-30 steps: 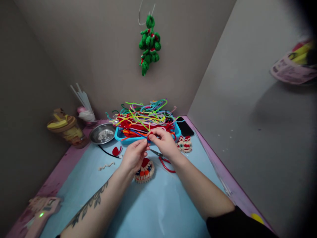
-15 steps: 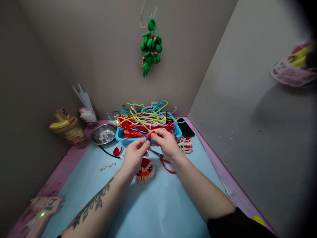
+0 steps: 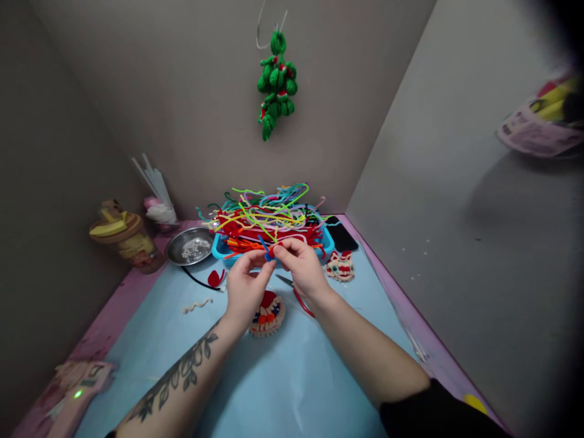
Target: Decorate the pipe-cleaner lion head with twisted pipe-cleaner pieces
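Between my two hands, above the table, is a blue pipe cleaner (image 3: 262, 242) with a small red piece (image 3: 272, 251) against it. My left hand (image 3: 246, 283) pinches the blue pipe cleaner between thumb and fingers. On the other side, my right hand (image 3: 302, 267) pinches at the red piece, its fingertips almost touching the left ones. Below them lies a round beige piece with a red top and blue and orange parts (image 3: 267, 316). Red-handled scissors (image 3: 303, 303) lie partly hidden under my right hand and wrist.
A blue tray (image 3: 221, 248) heaped with colourful pipe cleaners stands behind my hands. Left of it are a metal dish (image 3: 189, 246), a lidded cup (image 3: 130, 240) and a red scrap (image 3: 214, 278). A phone (image 3: 342, 235) and a beige-red piece (image 3: 340, 267) lie right. Green craftwork (image 3: 277, 85) hangs above.
The free end of the blue pipe cleaner has swung more upright. My left hand has turned slightly, and my right hand has shifted a little left, covering more of the scissors.
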`<state>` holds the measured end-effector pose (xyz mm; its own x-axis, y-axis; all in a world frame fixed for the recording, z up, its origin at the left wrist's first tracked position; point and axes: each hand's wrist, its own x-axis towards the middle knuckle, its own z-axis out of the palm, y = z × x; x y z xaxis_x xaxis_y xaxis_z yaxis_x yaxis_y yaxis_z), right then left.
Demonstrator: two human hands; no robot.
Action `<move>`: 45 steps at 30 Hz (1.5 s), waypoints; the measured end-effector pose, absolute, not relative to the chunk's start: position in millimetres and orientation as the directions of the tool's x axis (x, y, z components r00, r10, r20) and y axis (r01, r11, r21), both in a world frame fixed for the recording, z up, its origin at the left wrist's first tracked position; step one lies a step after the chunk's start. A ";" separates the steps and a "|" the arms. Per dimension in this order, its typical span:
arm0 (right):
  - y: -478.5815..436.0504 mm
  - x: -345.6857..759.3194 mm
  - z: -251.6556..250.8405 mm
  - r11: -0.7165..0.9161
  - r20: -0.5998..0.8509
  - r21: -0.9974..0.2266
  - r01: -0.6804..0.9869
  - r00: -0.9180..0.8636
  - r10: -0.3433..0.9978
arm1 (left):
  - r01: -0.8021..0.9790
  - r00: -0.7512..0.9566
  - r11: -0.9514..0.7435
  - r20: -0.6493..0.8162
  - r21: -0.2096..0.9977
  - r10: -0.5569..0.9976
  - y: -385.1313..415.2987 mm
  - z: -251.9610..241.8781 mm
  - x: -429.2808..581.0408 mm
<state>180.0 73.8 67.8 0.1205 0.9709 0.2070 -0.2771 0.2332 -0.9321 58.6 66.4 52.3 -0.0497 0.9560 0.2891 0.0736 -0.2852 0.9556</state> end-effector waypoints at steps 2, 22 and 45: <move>72.4 178.1 66.3 0.243 0.215 -0.930 -0.275 0.129 0.968 | 0.106 -0.048 -0.309 0.316 0.945 0.948 66.9 50.4 57.6; 72.9 186.1 67.6 0.299 0.289 -0.950 -0.094 0.103 0.952 | 0.186 0.044 -0.381 0.380 0.906 0.924 68.7 62.0 51.8; 80.6 208.4 73.0 0.280 0.286 -0.958 -0.058 -0.144 0.947 | -0.626 0.245 0.379 -0.289 0.682 0.925 73.2 70.5 60.0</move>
<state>208.4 80.6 73.0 -0.1440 0.9475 0.2856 -0.0577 0.2801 -0.9582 60.0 73.2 70.5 0.2446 0.9254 -0.2895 -0.6258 0.3787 0.6819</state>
